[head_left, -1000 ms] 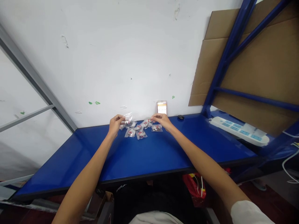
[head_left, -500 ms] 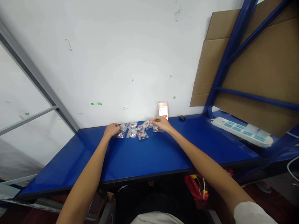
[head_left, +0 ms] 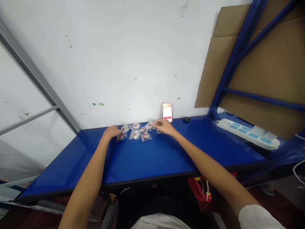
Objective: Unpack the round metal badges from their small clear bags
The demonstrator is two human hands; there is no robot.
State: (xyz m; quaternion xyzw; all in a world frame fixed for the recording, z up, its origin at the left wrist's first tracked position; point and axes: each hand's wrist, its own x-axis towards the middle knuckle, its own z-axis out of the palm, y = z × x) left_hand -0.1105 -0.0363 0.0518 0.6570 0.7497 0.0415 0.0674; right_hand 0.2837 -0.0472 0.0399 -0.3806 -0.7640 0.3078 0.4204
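Observation:
Several small clear plastic bags (head_left: 135, 135) with round silvery discs and red markings lie grouped toward the back of the blue table. At the left end of the group, my left hand (head_left: 111, 131) has its fingers bent and its thumb against the edge of a bag (head_left: 121, 136); its fingertips are partly hidden. My right hand (head_left: 165, 126) is closed in a pinch at the right end, at the edge of another bag (head_left: 150, 125). Under that hand a further bag (head_left: 159, 131) is mostly covered.
A phone (head_left: 167, 115) with a lit screen leans on the wall behind my right hand. To its right lie a small black object (head_left: 186, 119) and a white power strip (head_left: 247, 133). A blue frame with cardboard (head_left: 207, 79) rises at the right. The table's front edge (head_left: 147, 178) is dark.
My left hand has drawn slightly left, and the bag by its thumb now lies more tilted. My right hand stays nearly in place, covering more of the bag under it. The view has shifted a little.

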